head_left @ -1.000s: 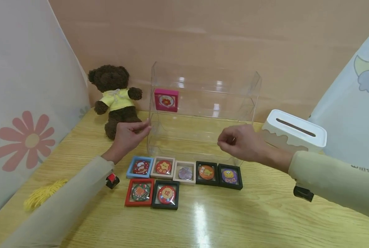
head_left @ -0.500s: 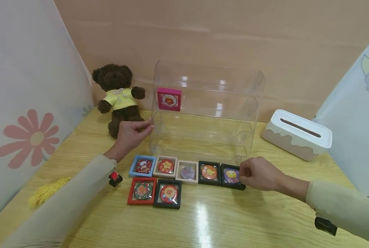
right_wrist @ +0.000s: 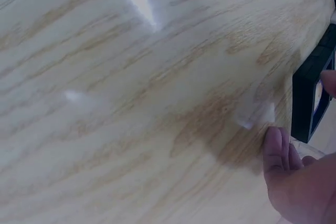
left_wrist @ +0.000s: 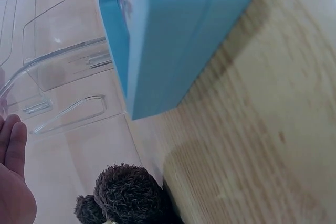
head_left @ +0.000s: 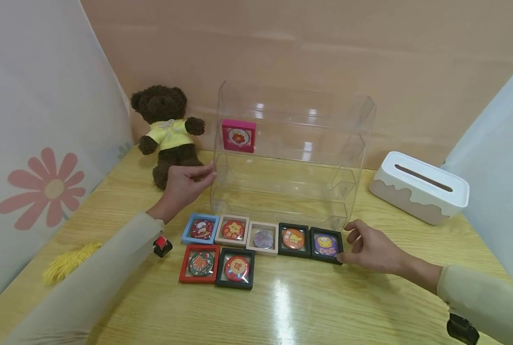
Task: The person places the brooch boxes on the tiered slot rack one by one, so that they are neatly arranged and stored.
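Note:
My left hand (head_left: 184, 188) is at the left side of a clear acrylic display rack (head_left: 282, 158), thumb and fingers pinching its edge. On the table, my right hand (head_left: 370, 245) is beside a black frame (head_left: 327, 245) holding a purple badge. Its thumb touches the frame's lower right corner, while the fingers are spread apart by the upper right corner. In the right wrist view the thumb overlaps this black frame (right_wrist: 310, 98). A pink frame (head_left: 239, 136) with a flower badge stands in the rack at left.
Along the rack's front lie a blue frame (head_left: 200, 229), two beige frames (head_left: 262, 239) and another black frame (head_left: 293, 239). Nearer are a red frame (head_left: 199, 264) and a black one (head_left: 234, 268). Around them are a teddy bear (head_left: 165, 134), tissue box (head_left: 419, 187) and yellow yarn (head_left: 71, 262).
My right hand has come down from the front of the rack to the rightmost black frame, and its fingers have spread. The left hand has stayed at the rack's edge.

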The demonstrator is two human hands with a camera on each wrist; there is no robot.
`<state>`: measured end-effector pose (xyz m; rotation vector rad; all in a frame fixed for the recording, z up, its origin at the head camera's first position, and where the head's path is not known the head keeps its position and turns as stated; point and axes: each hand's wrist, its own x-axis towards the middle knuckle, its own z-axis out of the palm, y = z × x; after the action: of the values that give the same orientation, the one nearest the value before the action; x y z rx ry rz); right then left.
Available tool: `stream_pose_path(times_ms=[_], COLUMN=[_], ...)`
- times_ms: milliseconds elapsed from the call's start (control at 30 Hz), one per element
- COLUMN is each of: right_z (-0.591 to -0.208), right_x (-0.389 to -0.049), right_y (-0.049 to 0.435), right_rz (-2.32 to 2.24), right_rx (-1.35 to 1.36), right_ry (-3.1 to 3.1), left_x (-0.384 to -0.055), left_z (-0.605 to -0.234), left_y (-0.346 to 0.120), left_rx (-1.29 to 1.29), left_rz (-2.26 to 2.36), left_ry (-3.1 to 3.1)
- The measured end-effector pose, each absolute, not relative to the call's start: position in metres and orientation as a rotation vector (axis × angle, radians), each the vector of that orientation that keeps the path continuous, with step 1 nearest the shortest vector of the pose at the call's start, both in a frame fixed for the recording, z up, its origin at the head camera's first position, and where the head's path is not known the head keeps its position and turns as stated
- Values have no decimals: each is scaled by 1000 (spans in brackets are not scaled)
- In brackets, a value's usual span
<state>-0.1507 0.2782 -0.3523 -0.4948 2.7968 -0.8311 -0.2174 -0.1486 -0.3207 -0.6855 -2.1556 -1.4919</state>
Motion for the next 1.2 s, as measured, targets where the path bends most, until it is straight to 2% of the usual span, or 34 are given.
stream_pose_path(times_ms=[600, 1200], right_z=[-363, -364], right_x=[-155, -152], right_y=[291, 294], right_rz=[-1029, -1169], right_rx=[-632, -630], right_ry=[2650, 2506], left_x=[-219, -217], left_z=[-318, -322], left_y=[-146, -149], left_rx=[-687, -671], left_rz=[-1548, -1583], left_ry=[-2151, -2167])
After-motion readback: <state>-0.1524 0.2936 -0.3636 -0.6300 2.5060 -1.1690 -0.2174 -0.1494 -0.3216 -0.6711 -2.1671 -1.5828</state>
